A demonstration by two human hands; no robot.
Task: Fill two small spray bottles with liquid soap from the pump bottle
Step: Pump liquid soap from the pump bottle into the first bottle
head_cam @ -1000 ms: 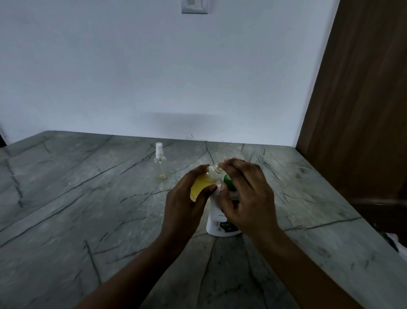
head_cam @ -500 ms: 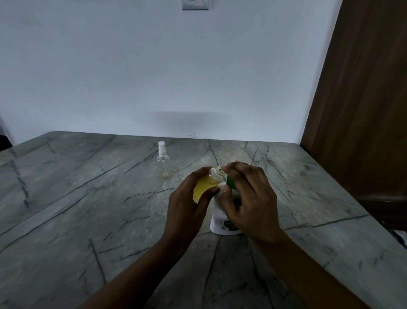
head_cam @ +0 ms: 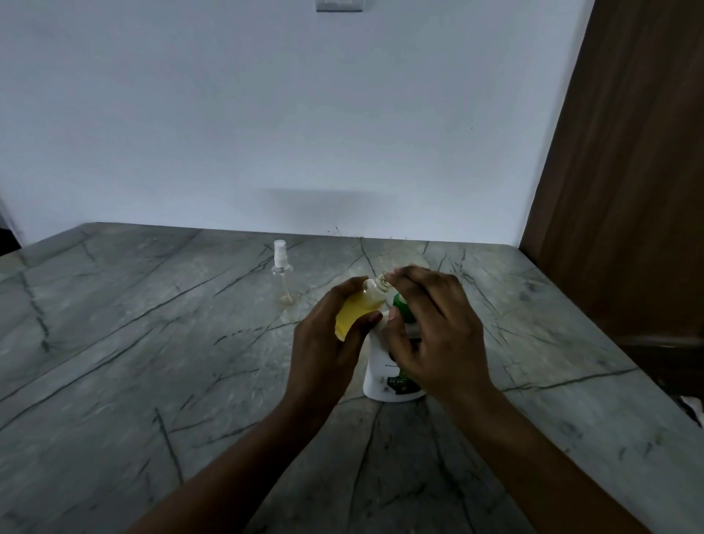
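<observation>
A white wall (head_cam: 266,114) fills the upper half of the head view, with a switch plate (head_cam: 339,4) at twelve o'clock and a brown wooden door (head_cam: 628,190) at three o'clock. Below lies a grey, dark-veined stone tabletop (head_cam: 152,343).

Just past the middle of the tabletop, the left hand (head_cam: 327,343) grips a small filled bottle (head_cam: 358,310). Its fingers (head_cam: 348,287) and thumb are curled round the body, which shows yellow liquid most of the way up. The bottle carries no sprayer, and its long axis tilts so that the bare threaded neck points toward one o'clock.

Touching that hand at its three o'clock side stands the white pump bottle (head_cam: 388,381), upright on the tabletop, with its green pump head (head_cam: 400,301) just beside the tilted neck. The right hand (head_cam: 430,331) is draped over the pump head. Its fingers (head_cam: 419,289) are bent and spread, the tips reach the small bottle's mouth, and the thumb lies against the pump bottle's shoulder. Whether they press the pump, pinch something or only rest there cannot be told.

At ten o'clock from the left hand, well apart, a second spray bottle (head_cam: 282,280) stands upright with its white sprayer on. It looks clear and unfilled.

The coming move likely turns on the open neck meeting the spout at one o'clock; the right hand is nearer the pump.
</observation>
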